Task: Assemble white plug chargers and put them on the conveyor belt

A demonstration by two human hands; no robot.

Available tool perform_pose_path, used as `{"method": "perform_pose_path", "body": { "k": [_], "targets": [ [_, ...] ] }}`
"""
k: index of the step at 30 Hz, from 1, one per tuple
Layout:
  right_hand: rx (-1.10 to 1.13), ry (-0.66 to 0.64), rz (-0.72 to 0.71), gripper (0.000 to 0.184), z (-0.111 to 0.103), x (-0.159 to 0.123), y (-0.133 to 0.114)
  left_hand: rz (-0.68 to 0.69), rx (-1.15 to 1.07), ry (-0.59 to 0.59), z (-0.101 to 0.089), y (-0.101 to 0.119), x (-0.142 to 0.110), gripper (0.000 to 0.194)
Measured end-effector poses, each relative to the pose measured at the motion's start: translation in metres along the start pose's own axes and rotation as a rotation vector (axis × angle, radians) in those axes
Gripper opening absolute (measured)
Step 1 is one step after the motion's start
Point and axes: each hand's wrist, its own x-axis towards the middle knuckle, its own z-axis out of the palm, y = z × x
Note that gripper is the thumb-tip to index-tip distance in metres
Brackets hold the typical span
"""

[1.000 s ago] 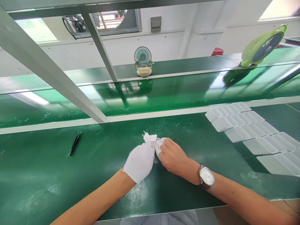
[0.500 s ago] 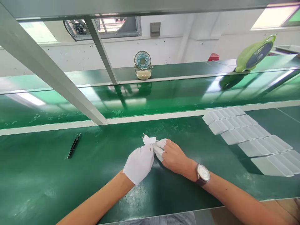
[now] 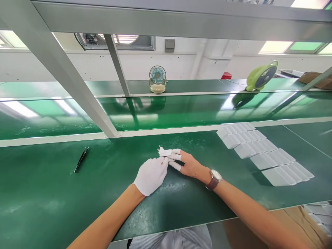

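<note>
The left hand point(image 3: 151, 175), in a white glove, has its grip closed on a white plug point(image 3: 165, 152) near the middle of the green desk point(image 3: 103, 193), in front of the person. The plug's two metal prongs point away and slightly to the left. The right hand point(image 3: 192, 165), with white covers on some fingers, reaches in from the other side; its fingertips are at the plug's right end, partly spread, and I cannot tell whether its grip pinches the plug or only touches it. A thin piece shows between the two hands, too small to make out. A watch point(image 3: 215, 175) sits on the right wrist.

To the right on the desk, white boxes point(image 3: 259, 147) stand in five rows, stepped diagonally toward the near right, the boxes in each row packed side by side. Whether their tops are open, and what they hold, cannot be told. At the lower right, below the desk edge, a brown carton point(image 3: 298, 224) is partly in view, with white pieces point(image 3: 321, 215) showing at its right.

Black tweezers point(image 3: 82, 159) lie on the desk well to the left of the hands. Beyond, a small fan point(image 3: 157, 79) and a green fan point(image 3: 261, 76) stand on the far surface.
</note>
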Motion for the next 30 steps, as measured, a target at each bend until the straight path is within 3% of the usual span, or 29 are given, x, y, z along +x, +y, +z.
{"method": "perform_pose_path", "body": {
  "k": [8, 12, 16, 20, 25, 28, 30],
  "targets": [
    [0.051, 0.042, 0.053, 0.046, -0.002, -0.001, 0.000, -0.051, -0.087, 0.107, 0.006, -0.001, -0.006, 0.019],
    [-0.063, -0.036, 0.000, 0.041, -0.003, -0.004, 0.000, -0.060, -0.122, 0.153, 0.011, -0.003, -0.007, 0.019],
    [-0.159, -0.146, 0.044, 0.042, -0.009, 0.001, -0.006, -0.064, -0.148, 0.110, 0.009, -0.002, -0.005, 0.020],
    [-0.109, -0.173, 0.052, 0.042, -0.013, 0.009, -0.010, -0.083, -0.214, 0.067, 0.003, 0.000, -0.001, 0.021],
    [0.125, -0.074, 0.165, 0.037, -0.007, 0.013, -0.009, -0.188, -0.322, 0.145, 0.003, 0.000, -0.002, 0.019],
    [0.530, 0.142, 0.371, 0.031, 0.001, 0.012, -0.011, -0.355, -0.334, 0.233, 0.007, 0.002, -0.004, 0.066],
    [0.888, 0.243, 0.522, 0.032, 0.006, 0.012, -0.015, -0.439, -0.381, 0.240, 0.009, 0.004, -0.005, 0.086]
  ]
}}
